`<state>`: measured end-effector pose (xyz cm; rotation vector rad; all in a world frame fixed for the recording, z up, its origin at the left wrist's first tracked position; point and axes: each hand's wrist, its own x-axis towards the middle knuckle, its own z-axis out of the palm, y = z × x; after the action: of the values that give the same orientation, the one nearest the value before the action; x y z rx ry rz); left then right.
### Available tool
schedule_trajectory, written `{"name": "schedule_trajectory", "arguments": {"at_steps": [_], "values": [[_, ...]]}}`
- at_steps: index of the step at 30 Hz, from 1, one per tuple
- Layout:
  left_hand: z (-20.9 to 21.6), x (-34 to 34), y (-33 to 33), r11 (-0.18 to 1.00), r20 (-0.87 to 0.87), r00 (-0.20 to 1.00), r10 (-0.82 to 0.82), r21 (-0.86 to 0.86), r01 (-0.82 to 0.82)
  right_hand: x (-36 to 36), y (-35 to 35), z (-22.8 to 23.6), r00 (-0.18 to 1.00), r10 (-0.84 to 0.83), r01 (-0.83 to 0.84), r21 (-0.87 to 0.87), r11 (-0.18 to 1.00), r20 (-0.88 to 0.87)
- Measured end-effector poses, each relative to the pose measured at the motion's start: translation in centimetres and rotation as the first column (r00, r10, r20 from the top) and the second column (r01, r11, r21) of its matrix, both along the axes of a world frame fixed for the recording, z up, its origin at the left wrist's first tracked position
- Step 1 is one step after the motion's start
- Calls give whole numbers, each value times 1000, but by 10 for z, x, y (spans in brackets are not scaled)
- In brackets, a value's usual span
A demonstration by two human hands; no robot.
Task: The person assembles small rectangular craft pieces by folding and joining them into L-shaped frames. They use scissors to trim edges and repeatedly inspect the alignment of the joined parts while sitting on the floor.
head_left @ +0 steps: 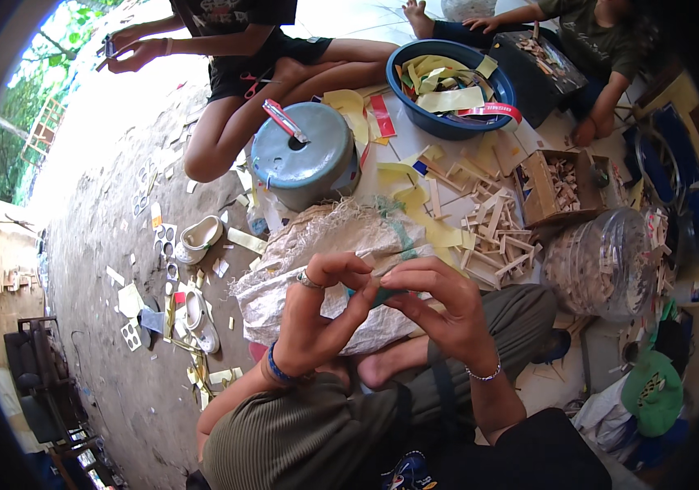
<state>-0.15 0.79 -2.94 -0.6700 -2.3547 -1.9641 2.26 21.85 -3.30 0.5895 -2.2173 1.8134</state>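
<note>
Both hands meet above my lap, fingertips pinched together. Between them is a small teal-green piece (382, 296), mostly hidden by the fingers, its kind too small to tell. My left hand (322, 306), with a ring and a blue bracelet, is closed at its near end. My right hand (445, 304), wearing a beaded silver bracelet, pinches the other side. Beneath them a whitish woven sack (337, 237) with frayed edges lies over my lap. Just beyond it an upturned grey-blue plastic stool (304, 159) carries a red-handled box cutter (284, 120).
To the right lie a pile of small wooden frames (496, 233), a cardboard box (539, 192) of wood bits and a clear plastic jar (590, 265). A blue basin (415, 114) holds paper scraps. Shoes (201, 237) and scraps litter the left ground. Two other people sit across from me.
</note>
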Motion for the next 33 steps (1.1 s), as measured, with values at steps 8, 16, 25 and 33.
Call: {"name": "schedule_trajectory", "arguments": {"at_steps": [8, 16, 25, 33], "values": [[-5, 3, -2, 1000, -1, 1000, 29, 12, -29, 3, 0, 5, 983, -60, 112, 308, 945, -173], [5, -1, -8, 985, -163, 983, -81, -165, 54, 1, -1, 3, 973, -126, 185, 334, 924, -192], [9, -8, -11, 987, -181, 976, -120, -131, 97, 4, 8, 5, 975, -121, 164, 235, 958, -185], [15, -7, -10, 985, -325, 942, -84, -173, 28, 6, 11, 7, 967, -56, 127, 280, 952, -248]]}}
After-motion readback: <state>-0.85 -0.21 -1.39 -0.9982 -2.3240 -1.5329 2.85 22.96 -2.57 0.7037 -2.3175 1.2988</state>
